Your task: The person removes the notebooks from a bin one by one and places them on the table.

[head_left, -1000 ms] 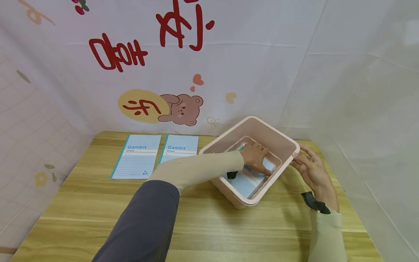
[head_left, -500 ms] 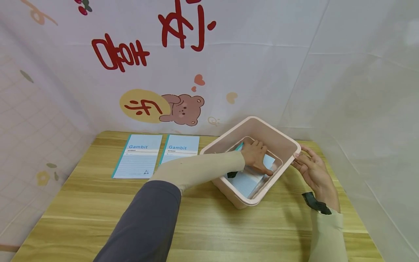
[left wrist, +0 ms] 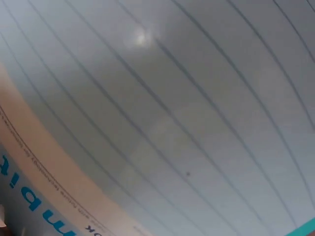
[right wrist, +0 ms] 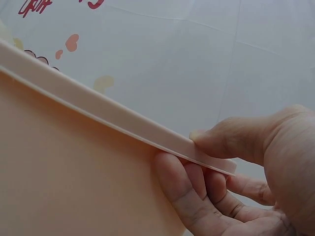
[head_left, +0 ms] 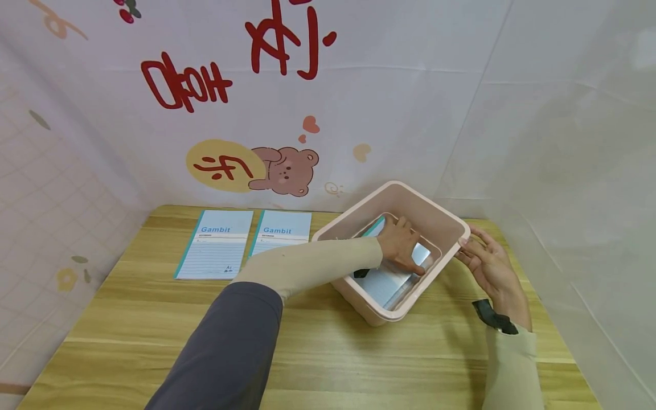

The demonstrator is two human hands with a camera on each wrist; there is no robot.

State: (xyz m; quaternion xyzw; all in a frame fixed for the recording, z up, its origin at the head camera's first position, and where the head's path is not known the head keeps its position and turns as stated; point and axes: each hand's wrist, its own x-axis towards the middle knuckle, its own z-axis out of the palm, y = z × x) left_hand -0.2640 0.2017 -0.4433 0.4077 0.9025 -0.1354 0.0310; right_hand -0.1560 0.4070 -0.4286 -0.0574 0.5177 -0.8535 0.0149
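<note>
A pale pink plastic bin [head_left: 348,293] stands on the table, turned at an angle. My left hand [head_left: 398,245] reaches down inside it, fingers and thumb spread across a light blue notebook [head_left: 381,285], holding it by its sides. The notebook's teal spine shows at the upper left, and its lined cover [left wrist: 162,123] fills the left wrist view, slightly bowed. My right hand [head_left: 489,265] pinches the bin's right corner rim [right wrist: 147,130], thumb above and curled fingers below.
Two blue Gambit notebooks, a left one [head_left: 215,245] and a right one [head_left: 284,222], lie side by side at the back left of the wooden table [head_left: 328,364]; my left sleeve partly covers the right one. A printed cloth wall [head_left: 410,102] stands behind.
The notebook under my left hand has tilted; more of its teal spine shows, and the lettering seen earlier is no longer visible. My right hand and the bin stay nearly still.
</note>
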